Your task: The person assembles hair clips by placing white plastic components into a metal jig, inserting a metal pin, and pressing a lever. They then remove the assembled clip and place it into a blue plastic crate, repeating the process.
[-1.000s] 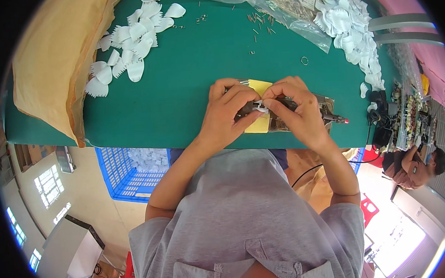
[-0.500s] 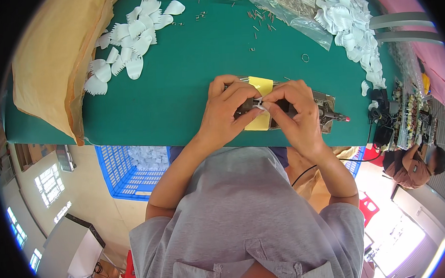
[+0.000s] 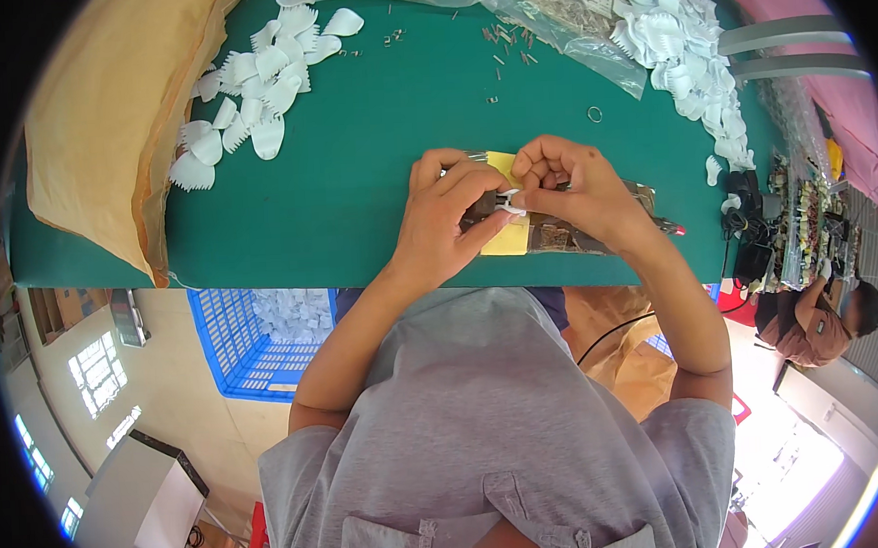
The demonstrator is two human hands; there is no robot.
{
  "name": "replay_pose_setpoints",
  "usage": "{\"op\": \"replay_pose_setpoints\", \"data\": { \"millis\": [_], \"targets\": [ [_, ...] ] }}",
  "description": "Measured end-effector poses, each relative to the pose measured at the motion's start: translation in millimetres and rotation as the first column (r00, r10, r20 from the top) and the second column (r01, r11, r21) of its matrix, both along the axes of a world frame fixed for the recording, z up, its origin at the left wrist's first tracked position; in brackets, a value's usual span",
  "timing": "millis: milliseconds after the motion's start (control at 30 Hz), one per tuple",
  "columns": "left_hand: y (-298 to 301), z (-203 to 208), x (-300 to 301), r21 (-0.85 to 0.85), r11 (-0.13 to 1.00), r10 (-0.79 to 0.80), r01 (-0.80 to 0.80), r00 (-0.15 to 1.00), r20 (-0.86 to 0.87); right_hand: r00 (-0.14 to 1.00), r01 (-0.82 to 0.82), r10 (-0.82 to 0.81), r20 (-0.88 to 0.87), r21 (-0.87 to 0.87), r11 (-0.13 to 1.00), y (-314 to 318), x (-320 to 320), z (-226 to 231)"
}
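Observation:
A small white plastic piece [image 3: 516, 208] with a dark gap in it sits between my hands, over a metal fixture [image 3: 555, 238] wrapped in yellow tape. My left hand [image 3: 436, 215] is closed, pinching the piece from the left between thumb and fingers. From the right, my right hand [image 3: 587, 191] presses its thumb against the piece, the other fingers curled above. Both hands hide much of the fixture; its red-tipped rod [image 3: 670, 227] sticks out on the right.
White toothed plastic pieces lie in piles at left [image 3: 273, 71] and right [image 3: 679, 43] on the green table [image 3: 338, 200]. Metal pins [image 3: 512, 41], a ring [image 3: 595, 114] and clear bags [image 3: 586, 42] lie behind. A brown paper sack [image 3: 119, 121] stands left; a blue crate [image 3: 232, 352] sits below.
My right hand has lifted and turned, its fingers now curled up above the fixture while the thumb stays at the white piece. The right elbow has swung outward. My left hand has barely moved.

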State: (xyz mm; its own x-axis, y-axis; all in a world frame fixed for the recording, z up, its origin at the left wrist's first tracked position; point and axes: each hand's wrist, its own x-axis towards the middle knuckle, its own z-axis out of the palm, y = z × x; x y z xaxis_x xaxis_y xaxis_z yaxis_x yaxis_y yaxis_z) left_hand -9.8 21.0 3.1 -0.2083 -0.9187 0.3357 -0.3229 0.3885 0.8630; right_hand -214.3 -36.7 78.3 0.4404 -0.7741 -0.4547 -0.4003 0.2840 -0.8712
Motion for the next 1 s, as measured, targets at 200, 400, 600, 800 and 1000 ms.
{"op": "replay_pose_setpoints", "data": {
  "millis": [200, 400, 600, 800, 1000],
  "targets": [
    [-6, 8, -4, -0.014, 1.000, -0.007, 0.007, 0.999, 0.034, 1.000, -0.001, 0.002, 0.025, -0.013, 1.000, 0, -4, -12],
    [-1, 12, -2, 0.035, 0.999, 0.013, -0.015, 0.999, 0.045, 0.872, 0.477, -0.475, 0.116, -0.418, 0.773, -27, -134, -7],
    [-5, 9, -2, 0.051, 0.998, -0.032, 0.029, 0.998, 0.059, 0.429, 0.329, -0.837, -0.341, -0.803, 0.496, 1, -287, -58],
    [-2, 8, -2, 0.058, 0.998, 0.022, -0.024, 0.999, 0.028, 0.099, 0.128, -0.811, -0.576, -0.801, 0.585, -1, -272, -67],
    [-6, 3, -8, 0.027, 1.000, -0.007, 0.006, 1.000, 0.016, 0.461, 0.298, -0.812, -0.357, -0.800, 0.521, -6, -284, -87]
  ]
}}
